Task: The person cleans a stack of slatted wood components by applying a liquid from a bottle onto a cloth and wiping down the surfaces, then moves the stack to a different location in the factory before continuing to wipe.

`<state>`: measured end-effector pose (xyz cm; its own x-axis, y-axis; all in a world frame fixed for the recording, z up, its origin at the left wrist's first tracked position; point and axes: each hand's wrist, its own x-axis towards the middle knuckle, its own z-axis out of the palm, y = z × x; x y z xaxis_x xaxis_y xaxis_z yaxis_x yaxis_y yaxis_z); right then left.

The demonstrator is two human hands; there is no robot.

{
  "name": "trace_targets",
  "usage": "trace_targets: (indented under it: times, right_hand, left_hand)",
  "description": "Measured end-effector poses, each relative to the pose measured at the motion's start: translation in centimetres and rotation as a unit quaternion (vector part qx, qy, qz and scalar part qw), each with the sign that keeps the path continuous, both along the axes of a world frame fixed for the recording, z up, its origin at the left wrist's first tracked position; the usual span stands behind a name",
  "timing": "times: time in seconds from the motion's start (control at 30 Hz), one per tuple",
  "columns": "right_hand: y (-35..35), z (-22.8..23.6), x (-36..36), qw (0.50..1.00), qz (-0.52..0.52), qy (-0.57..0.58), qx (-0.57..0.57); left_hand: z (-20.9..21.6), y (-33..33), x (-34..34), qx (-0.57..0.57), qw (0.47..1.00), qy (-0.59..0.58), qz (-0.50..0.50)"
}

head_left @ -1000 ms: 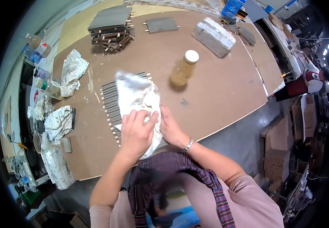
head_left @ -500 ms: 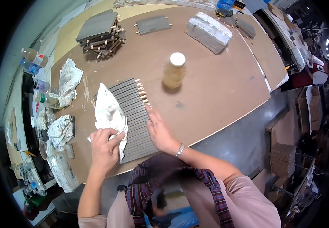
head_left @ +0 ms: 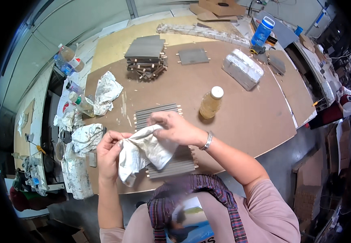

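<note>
A stained white rag (head_left: 147, 150) is stretched between my two hands above a row of narrow grey slats (head_left: 171, 169) with pale dowel pegs at their ends. My left hand (head_left: 110, 154) pinches one corner of the rag, left of the slats. Over their middle, my right hand (head_left: 176, 128) grips the upper edge of the cloth, its fingertips partly hidden. The rag and right hand cover much of the row. A capped bottle of yellowish liquid (head_left: 210, 105) stands to the right of the slats.
At the back are a stack of pegged grey panels (head_left: 145, 50), a single panel (head_left: 193, 56), a paint-smeared block (head_left: 243, 69) and a blue bottle (head_left: 262, 32). Crumpled rags (head_left: 107, 91) and plastic bottles (head_left: 72, 58) line the left. A person (head_left: 347, 103) stands far right.
The rag has been lifted off the slats and is now held in both hands. My right hand has left the slats' right edge for the cloth. The view has shifted.
</note>
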<state>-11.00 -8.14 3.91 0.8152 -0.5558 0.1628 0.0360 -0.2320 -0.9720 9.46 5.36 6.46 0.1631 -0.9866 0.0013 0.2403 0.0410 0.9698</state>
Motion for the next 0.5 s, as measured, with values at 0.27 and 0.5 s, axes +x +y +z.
trace_targets:
  times: [0.27,0.5]
  right_hand:
    - [0.0,1.8,0.7,0.986,-0.002,-0.033,0.163]
    - [0.6,-0.3,-1.8,0.935,0.005,-0.122,0.332]
  left_hand:
    - [-2.4,1.4,0.6,0.101,0.987,-0.114,-0.055]
    - [-2.9,0.7,-1.6,0.111,0.992,0.039,-0.042]
